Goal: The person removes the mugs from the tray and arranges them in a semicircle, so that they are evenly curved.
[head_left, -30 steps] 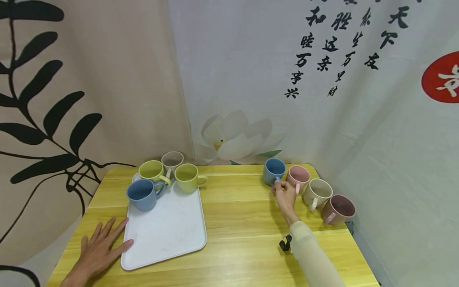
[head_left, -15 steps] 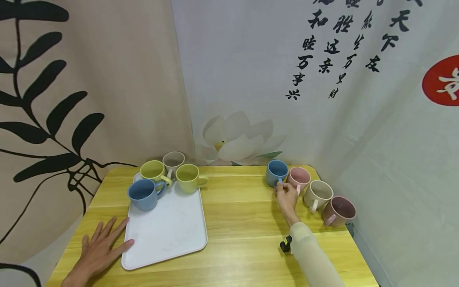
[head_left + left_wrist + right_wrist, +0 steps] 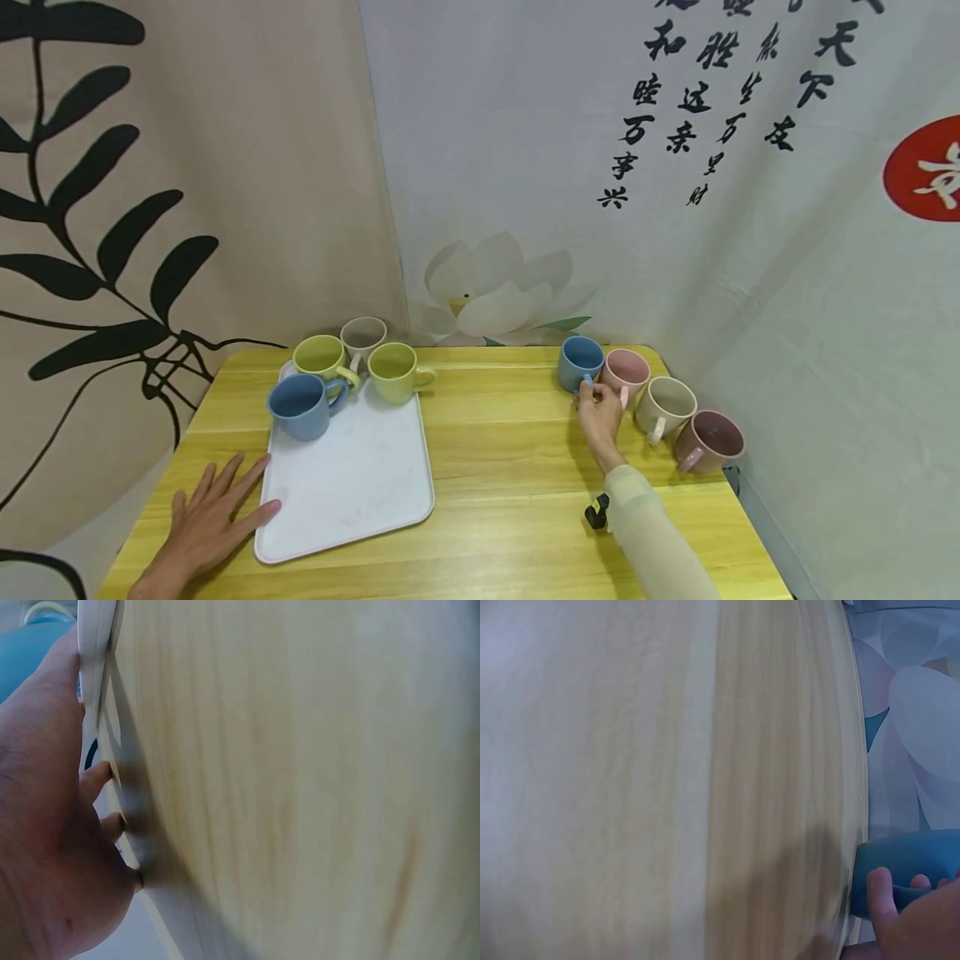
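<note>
At the back right of the table, my right hand pinches the handle of a blue mug. In the right wrist view that blue mug stands near the table's far edge, the thumb on its handle. A pink mug, a cream mug and a mauve mug stand in a slanting row beside it. On the left, my left hand lies with spread fingers, its thumb and index fingertip touching the side of a white tray. The left wrist view shows the other fingertips on the wood.
On the tray's far end stand a second blue mug, two yellow-green mugs and a grey-white mug. The wooden table ends at a hanging cloth behind and at the right.
The blue mug at my right hand has shifted very slightly. The view tilted a little early on. My left hand and the tray have stayed in place.
</note>
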### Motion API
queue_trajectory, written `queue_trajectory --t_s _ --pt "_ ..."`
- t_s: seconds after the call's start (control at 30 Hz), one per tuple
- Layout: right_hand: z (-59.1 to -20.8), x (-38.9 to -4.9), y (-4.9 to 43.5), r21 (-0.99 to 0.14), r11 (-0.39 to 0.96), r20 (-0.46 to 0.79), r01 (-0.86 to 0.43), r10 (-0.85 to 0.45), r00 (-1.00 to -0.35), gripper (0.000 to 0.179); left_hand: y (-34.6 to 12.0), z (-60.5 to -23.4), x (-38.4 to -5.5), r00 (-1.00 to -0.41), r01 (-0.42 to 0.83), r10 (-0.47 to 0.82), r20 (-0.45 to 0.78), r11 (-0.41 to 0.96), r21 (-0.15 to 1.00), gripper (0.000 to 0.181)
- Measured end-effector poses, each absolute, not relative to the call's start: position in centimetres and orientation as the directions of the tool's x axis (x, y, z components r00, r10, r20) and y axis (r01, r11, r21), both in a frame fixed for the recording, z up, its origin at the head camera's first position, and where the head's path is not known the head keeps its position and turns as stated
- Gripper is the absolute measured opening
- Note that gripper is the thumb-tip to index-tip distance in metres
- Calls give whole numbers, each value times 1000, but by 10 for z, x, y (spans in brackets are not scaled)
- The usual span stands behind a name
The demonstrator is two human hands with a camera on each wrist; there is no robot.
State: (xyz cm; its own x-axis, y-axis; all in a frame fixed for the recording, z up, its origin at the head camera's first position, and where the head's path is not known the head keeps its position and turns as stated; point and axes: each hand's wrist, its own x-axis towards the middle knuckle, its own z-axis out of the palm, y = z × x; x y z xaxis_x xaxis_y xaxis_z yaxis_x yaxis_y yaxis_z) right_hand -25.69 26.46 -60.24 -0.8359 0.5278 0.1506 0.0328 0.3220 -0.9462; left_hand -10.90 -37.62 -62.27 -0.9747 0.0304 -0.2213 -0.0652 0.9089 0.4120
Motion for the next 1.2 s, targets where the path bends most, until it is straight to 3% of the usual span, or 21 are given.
queue_trajectory --t_s 0.4,0.67,0.97,1.2 --pt "-603 -255 266 -947 320 134 43 509 -850 24 -375 -620 -107 -983 -41 38 -181 910 412 97" --pt "-611 -251 272 -921 384 249 -59 467 -849 21 -375 -619 -108 -982 -41 41 -183 907 419 96" --pt "-600 -237 266 -900 432 135 53 394 -909 44 -375 -619 -107 -983 -40 42 -181 904 425 97" --pt "-597 -229 269 -906 420 92 52 316 -944 65 -375 -621 -107 -979 -50 37 -198 907 417 98"
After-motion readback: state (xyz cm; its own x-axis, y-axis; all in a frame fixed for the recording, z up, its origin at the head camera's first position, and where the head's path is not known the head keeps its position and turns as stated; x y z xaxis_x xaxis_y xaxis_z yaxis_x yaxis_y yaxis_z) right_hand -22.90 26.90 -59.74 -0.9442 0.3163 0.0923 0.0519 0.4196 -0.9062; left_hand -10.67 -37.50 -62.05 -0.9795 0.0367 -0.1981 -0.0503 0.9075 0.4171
